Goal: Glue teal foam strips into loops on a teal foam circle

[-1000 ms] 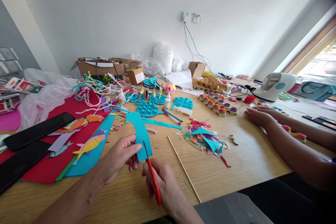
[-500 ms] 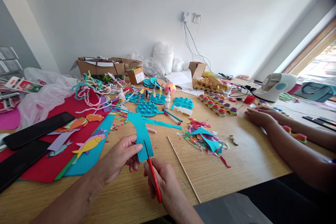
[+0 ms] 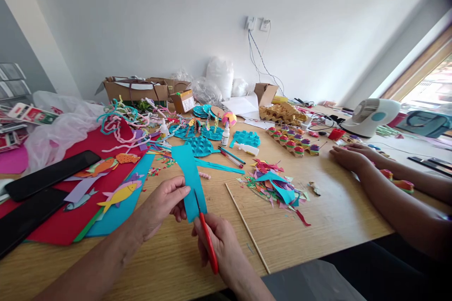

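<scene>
Between thumb and fingers, my left hand [image 3: 171, 197] pinches a strip of blue paper [image 3: 189, 169] by its left edge, above the table. My right hand [image 3: 221, 242] is wrapped round red-handled scissors [image 3: 208, 240], whose dark blades lie over the lower part of the strip, pointing up and away from me. How far the blades are parted I cannot tell. A thin wooden stick [image 3: 247, 228] lies on the table to the right of my right hand. Beyond the strip are narrow blue paper strips [image 3: 222, 166] and pens [image 3: 231, 156].
A pile of colourful paper scraps [image 3: 277, 183] lies right of the stick. Paper fish [image 3: 122, 194] rest on coloured sheets at left, near a black phone-like slab [image 3: 52, 174]. Glue bottles [image 3: 225, 136] and painted egg cartons [image 3: 293, 141] stand farther back. Another person's forearms [image 3: 384, 188] rest at right.
The blue strip has turned and straightened a little, with its far end nearer upright. My left hand has shifted slightly; the scissors stay at the strip's lower part.
</scene>
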Motion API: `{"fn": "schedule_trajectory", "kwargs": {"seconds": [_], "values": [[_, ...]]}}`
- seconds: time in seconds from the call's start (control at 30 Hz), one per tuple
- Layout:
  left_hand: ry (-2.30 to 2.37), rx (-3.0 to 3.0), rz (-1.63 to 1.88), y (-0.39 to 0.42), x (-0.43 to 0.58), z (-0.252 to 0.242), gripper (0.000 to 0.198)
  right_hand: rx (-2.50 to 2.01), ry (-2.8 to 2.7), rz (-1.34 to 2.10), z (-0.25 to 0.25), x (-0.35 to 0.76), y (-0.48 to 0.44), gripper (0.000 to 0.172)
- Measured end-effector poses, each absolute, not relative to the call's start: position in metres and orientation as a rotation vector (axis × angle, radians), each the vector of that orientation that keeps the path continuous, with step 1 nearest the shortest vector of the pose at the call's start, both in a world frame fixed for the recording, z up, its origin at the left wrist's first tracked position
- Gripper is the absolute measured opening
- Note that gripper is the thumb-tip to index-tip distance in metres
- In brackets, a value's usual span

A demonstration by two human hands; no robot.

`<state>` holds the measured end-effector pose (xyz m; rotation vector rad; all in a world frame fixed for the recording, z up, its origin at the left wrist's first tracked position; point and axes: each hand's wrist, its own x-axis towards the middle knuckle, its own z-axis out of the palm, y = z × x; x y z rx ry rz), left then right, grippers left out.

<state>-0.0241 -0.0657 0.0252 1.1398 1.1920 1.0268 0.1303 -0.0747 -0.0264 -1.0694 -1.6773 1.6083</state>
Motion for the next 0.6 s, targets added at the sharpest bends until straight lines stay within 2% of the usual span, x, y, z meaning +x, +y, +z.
{"fn": "schedule_trajectory", "kwargs": {"seconds": [0.43, 0.6], "values": [[1.199, 1.074, 1.043, -0.0657, -0.0228, 0.0254, 0.032, -1.086, -1.665, 1.666, -0.0191, 0.1305, -0.0769, 0.043], [1.175, 1.076, 1.045, -0.0657, -0.0221, 0.0231, 0.031, -1.123, -1.613, 1.665, -0.0202, 0.1291, -0.0771, 0.046]]}}
